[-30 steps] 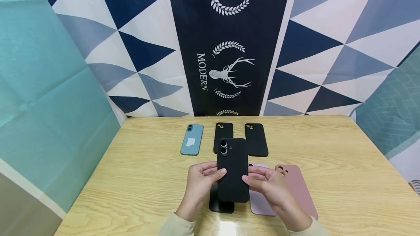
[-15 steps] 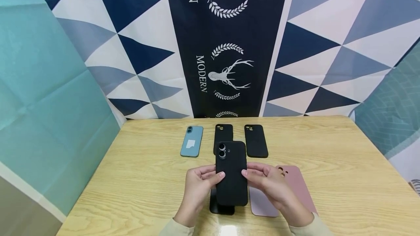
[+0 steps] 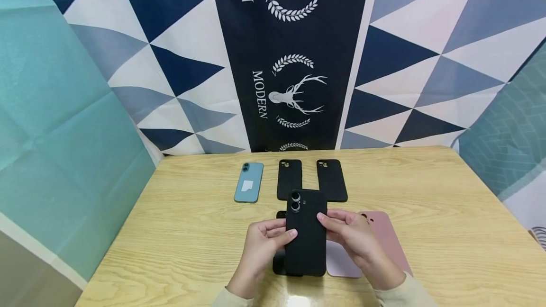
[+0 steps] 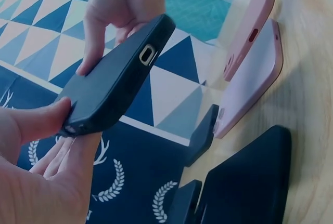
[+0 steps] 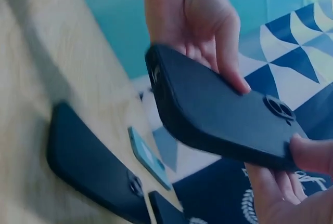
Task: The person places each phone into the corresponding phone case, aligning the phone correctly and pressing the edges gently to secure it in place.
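Note:
A black-cased phone [image 3: 305, 245] with two silver-ringed lenses is held up in front of me, back side towards me. My left hand [image 3: 262, 248] grips its left edge, thumb on the back and fingers behind. On the opposite edge, my right hand [image 3: 354, 238] pinches it the same way, thumb a bit higher. The case's bottom end shows a port cutout in the left wrist view, where the held phone [image 4: 112, 81] tilts. Below it a dark phone-shaped piece [image 3: 280, 263] lies on the table, partly hidden. The right wrist view shows that dark piece [image 5: 88, 161] with a camera ring.
On the wooden table [image 3: 179, 240] a blue phone [image 3: 251, 176] with a white sticker lies at the back left. Two black cases [image 3: 290, 176] lie beside it. Right of the hands are a lilac phone or case [image 3: 342, 260] and a pink case [image 3: 390, 240], partly covered by the right hand.
The held phone has come down slightly in the head view and shifted a little right. My right thumb has slid higher along its edge. Both hands keep their grip.

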`<move>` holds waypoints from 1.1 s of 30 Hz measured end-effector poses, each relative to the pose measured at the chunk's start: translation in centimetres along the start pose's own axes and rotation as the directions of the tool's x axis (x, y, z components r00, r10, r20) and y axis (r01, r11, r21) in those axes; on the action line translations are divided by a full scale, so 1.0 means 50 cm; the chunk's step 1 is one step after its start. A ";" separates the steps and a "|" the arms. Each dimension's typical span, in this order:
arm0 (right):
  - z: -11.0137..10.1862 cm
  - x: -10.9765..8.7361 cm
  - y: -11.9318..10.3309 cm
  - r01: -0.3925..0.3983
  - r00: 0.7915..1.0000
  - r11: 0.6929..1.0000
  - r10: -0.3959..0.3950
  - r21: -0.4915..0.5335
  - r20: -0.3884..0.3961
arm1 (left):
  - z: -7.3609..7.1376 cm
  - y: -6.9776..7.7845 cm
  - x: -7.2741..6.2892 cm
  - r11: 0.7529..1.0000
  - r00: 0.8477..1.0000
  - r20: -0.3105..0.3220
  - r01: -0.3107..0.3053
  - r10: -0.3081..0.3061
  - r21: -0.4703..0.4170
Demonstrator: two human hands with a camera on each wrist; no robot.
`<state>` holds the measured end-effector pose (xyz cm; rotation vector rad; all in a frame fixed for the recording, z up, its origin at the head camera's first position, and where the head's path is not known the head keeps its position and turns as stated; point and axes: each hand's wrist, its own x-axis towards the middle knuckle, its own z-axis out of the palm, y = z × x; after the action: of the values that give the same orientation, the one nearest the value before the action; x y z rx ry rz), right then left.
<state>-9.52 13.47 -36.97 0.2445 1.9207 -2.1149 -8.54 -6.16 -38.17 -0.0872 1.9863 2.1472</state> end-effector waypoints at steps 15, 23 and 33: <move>0.001 -0.008 0.008 0.017 1.000 0.998 -0.016 0.063 -0.013 | -0.013 0.025 0.007 0.995 0.993 0.116 -0.005 -0.007 0.103; 0.002 -0.009 0.015 0.019 0.995 0.997 -0.026 0.080 0.094 | -0.009 0.040 0.013 0.995 0.997 0.063 -0.057 0.052 0.078; -0.005 0.000 0.020 0.013 0.970 1.000 -0.017 0.018 0.242 | 0.004 0.031 0.003 0.992 0.993 -0.052 -0.102 0.106 0.081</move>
<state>-9.22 13.62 -37.94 -0.0257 1.7697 -2.0629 -8.98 -6.07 -36.67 -0.0333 2.1491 2.1485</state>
